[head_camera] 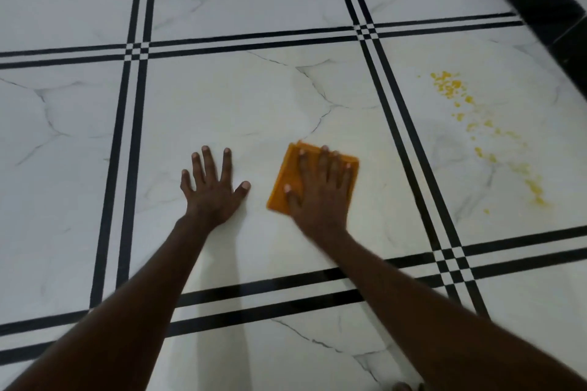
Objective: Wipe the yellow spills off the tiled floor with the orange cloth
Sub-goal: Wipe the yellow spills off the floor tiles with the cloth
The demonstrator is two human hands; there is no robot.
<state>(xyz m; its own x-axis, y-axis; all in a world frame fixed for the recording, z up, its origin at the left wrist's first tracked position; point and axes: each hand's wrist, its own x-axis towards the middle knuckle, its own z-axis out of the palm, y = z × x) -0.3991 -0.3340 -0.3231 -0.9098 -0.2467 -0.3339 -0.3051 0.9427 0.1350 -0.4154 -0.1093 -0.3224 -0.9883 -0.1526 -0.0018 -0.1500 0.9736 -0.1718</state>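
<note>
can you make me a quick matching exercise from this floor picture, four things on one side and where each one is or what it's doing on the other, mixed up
Things
1. left hand
2. right hand
3. orange cloth
4. yellow spills

Places or states
A. scattered over the tile to the right, past the double black lines
B. flat on bare tile, fingers spread, holding nothing
C. pressed flat on the cloth, fingers straight
D. folded flat on the middle tile, under a hand

Right pairs: 1-B, 2-C, 3-D, 4-A
</note>
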